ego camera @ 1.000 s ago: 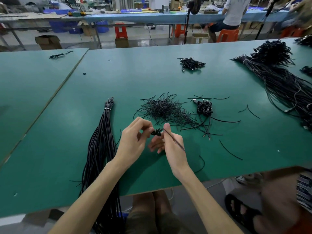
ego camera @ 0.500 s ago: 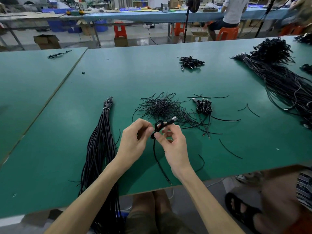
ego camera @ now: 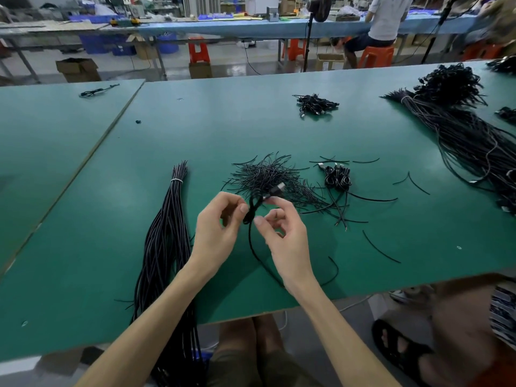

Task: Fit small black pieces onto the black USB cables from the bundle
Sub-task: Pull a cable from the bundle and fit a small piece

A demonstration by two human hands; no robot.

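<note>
Both hands hold one black USB cable (ego camera: 253,208) just above the green table (ego camera: 279,129). My left hand (ego camera: 216,233) pinches its looped part from the left. My right hand (ego camera: 282,233) pinches it from the right, and the cable's metal-tipped plug (ego camera: 277,189) sticks up past the fingers. The cable's loose tail hangs down to the table's front edge. A long tied bundle of black cables (ego camera: 167,241) lies to the left of my left hand. A heap of short thin black pieces (ego camera: 268,177) lies just behind the hands.
A small coiled cable cluster (ego camera: 337,177) lies right of the heap, with loose strands around it. Another cluster (ego camera: 317,104) sits farther back. A large cable mass (ego camera: 469,135) fills the right side. A seated person's sandalled foot (ego camera: 399,350) shows at the lower right.
The hands rose slightly and the cable was turned: its plug now points up to the right and a tail hangs down between the hands, where before a small coil was pinched.
</note>
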